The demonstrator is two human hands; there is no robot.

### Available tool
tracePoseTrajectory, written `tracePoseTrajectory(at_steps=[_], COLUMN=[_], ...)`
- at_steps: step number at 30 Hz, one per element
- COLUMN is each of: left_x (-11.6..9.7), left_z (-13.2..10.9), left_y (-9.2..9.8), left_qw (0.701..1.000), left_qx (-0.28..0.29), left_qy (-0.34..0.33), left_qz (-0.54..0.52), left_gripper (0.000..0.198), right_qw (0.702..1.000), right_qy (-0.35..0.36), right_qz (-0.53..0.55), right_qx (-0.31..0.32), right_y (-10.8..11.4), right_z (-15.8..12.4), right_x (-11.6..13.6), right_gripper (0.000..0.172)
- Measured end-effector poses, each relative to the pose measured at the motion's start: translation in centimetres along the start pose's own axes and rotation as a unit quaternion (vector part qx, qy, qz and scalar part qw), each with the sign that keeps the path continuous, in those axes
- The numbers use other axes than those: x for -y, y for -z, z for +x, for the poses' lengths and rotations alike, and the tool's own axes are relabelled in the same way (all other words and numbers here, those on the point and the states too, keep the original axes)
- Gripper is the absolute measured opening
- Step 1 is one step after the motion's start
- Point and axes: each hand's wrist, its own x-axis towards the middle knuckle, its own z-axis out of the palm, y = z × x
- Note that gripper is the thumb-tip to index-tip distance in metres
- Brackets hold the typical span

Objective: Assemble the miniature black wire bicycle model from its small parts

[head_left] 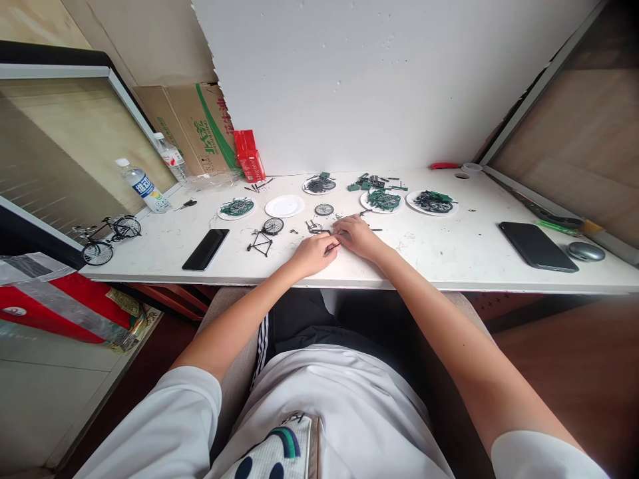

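My left hand is closed in a pinch near the table's front edge, on a small dark part mostly hidden by the fingers. Touching it from the right, my right hand has its fingers bent together over the same spot; what they grip is hidden. Just behind the hands lie small black model bicycle parts and a spoked wheel. To the left of my left hand, a black model bicycle frame lies flat, with another wheel at its upper end.
Paper plates with green and black parts line the back, beside a white plate. An assembled model bicycle, bottles and a phone are left. A black device and mouse lie right.
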Motion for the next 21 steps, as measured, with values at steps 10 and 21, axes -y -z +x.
tracePoseTrajectory(at_steps=[10, 21], left_x=[0.1, 0.5], left_z=[0.0, 0.0], left_y=[-0.1, -0.4], left_qw=[1.0, 1.0], left_qx=[-0.006, -0.012], left_qy=[-0.005, -0.01], left_qz=[0.004, 0.002], left_gripper=[0.017, 0.019], right_qw=[0.999, 0.998], right_qy=[0.006, 0.007], right_qz=[0.008, 0.034], right_qx=[-0.03, -0.046], right_y=[-0.7, -0.6], right_z=[0.1, 0.2], right_x=[-1.1, -1.7], right_gripper=[0.019, 0.021])
